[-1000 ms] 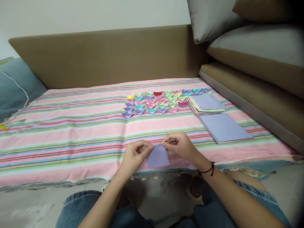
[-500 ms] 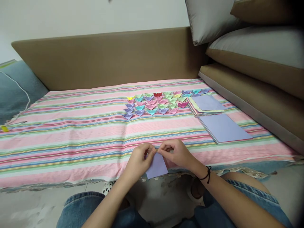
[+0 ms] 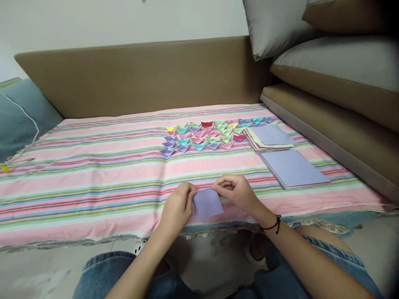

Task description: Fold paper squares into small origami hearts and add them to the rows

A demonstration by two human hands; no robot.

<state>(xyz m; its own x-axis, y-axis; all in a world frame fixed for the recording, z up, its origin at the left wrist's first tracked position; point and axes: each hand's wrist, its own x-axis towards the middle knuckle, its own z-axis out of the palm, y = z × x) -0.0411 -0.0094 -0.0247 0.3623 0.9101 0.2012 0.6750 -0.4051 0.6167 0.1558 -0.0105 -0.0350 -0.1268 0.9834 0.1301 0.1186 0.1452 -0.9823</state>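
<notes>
A small lilac paper square (image 3: 208, 203) lies at the near edge of the striped cloth (image 3: 93, 182). My left hand (image 3: 177, 207) pinches its left edge with curled fingers. My right hand (image 3: 237, 193) pinches its upper right corner; a black band circles that wrist. Both hands rest low on the cloth.
Rows of several small folded paper pieces (image 3: 205, 135) in mixed colours sit further back. Two stacks of paper sheets (image 3: 291, 168) (image 3: 271, 137) lie to the right. Brown cushions (image 3: 336, 120) rise at the right, a brown backrest (image 3: 140, 74) behind. A white cable (image 3: 23, 114) runs at the far left.
The paper was lifted slightly towards me half a second ago; now it is back down on the cloth, and my hands have moved a little apart along its top edge.
</notes>
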